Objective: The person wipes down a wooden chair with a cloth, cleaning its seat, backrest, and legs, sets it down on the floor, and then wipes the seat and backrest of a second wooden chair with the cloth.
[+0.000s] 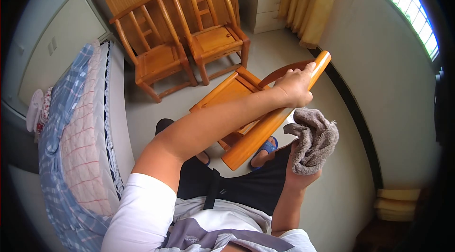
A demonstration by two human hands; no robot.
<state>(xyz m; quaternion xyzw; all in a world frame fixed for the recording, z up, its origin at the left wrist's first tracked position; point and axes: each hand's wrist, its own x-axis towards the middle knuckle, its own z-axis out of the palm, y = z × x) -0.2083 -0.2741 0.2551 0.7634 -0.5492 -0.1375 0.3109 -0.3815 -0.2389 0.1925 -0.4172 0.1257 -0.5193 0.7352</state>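
Standing right before the person, a wooden chair (223,93) has its top rail (258,140) under the left hand (295,88), fingers curled over the wood. The right hand (305,181) closes around a bunched grey cloth (318,140), near the rail. Wiping the chair seems the step underway; next, I'd say, calls for cloth pressed to wood. Two more chairs (215,38) stand beyond.

Smooth wood gleams glossy on the near chair (258,137), rough, matt towelling now on the rag (320,140), varnish shining off the wooden chairs behind (215,39), cloth curtain (296,10), half-hidden slippers (268,146), perhaps plastic
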